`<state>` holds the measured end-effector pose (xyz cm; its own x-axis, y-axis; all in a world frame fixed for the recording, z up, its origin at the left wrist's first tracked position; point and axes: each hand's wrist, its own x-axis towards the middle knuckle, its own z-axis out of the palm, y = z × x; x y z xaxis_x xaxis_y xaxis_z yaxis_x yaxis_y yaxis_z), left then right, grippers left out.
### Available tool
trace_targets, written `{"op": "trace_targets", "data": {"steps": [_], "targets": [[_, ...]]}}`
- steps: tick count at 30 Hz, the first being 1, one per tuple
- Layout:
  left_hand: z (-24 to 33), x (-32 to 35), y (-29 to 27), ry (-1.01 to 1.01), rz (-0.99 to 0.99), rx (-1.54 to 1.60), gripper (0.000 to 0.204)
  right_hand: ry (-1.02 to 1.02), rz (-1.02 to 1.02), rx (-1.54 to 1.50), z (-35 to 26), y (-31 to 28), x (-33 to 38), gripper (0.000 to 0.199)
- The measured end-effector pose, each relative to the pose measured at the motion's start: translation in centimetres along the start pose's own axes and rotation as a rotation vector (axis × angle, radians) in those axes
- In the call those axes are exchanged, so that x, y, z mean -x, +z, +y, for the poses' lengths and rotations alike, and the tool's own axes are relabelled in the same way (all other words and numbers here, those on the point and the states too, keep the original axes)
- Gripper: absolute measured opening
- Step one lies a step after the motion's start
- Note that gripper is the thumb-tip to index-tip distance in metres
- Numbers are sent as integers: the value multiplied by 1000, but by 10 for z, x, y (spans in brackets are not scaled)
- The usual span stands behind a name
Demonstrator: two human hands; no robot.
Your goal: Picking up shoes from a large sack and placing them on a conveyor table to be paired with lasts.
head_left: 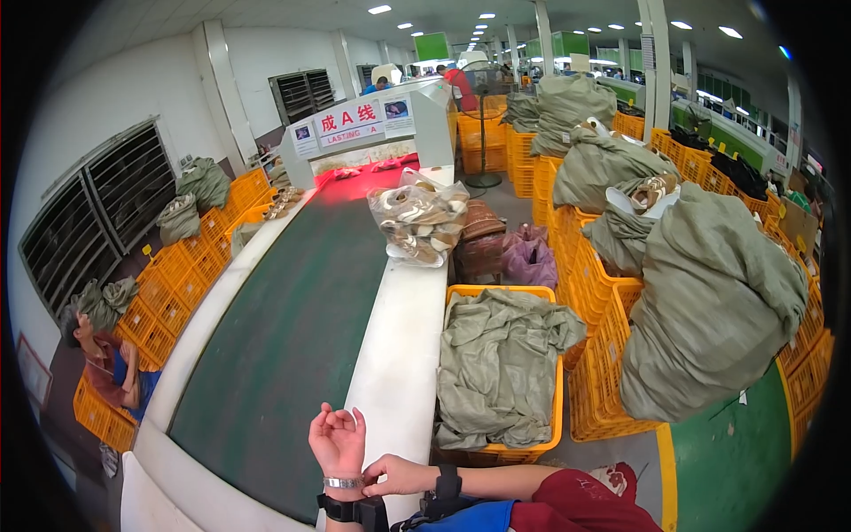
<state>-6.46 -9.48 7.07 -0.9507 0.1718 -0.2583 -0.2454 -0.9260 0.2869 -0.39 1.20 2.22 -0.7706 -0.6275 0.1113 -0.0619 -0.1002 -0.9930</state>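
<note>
My left hand (338, 441) is raised over the near right side of the conveyor, its fingers loosely curled and apart with nothing in them. Around that wrist sits a silver metal wristband (342, 483), and just below it a black strap (339, 508) with a dark block. From the right, my right hand (396, 475) reaches across, thumb and fingers pinched at the wristband's right edge. The exact grip of its fingertips is partly hidden. Another black strap (448, 481) circles my right wrist.
The green conveyor belt (275, 328) runs away between white ledges. A clear bag of shoes (420, 217) rests on the right ledge. Beside it stand orange crates (560, 390) and grey-green sacks (709, 310). A seated person (111, 368) is at left, near more crates.
</note>
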Motion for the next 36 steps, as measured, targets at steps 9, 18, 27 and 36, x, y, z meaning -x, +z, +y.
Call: {"op": "trace_targets", "data": {"steps": [9, 18, 27, 36], "targets": [[8, -2, -1, 53, 24, 21, 10, 27, -2, -79, -5, 1, -6, 23], [8, -1, 1, 83, 17, 10, 9, -8, -17, -43, 6, 2, -11, 23], [6, 2, 3, 99, 34, -5, 9, 55, -44, -81, -3, 0, -11, 22], [7, 3, 5, 107, -26, -24, 9, -28, -35, 0, 0, -1, -11, 24]]}}
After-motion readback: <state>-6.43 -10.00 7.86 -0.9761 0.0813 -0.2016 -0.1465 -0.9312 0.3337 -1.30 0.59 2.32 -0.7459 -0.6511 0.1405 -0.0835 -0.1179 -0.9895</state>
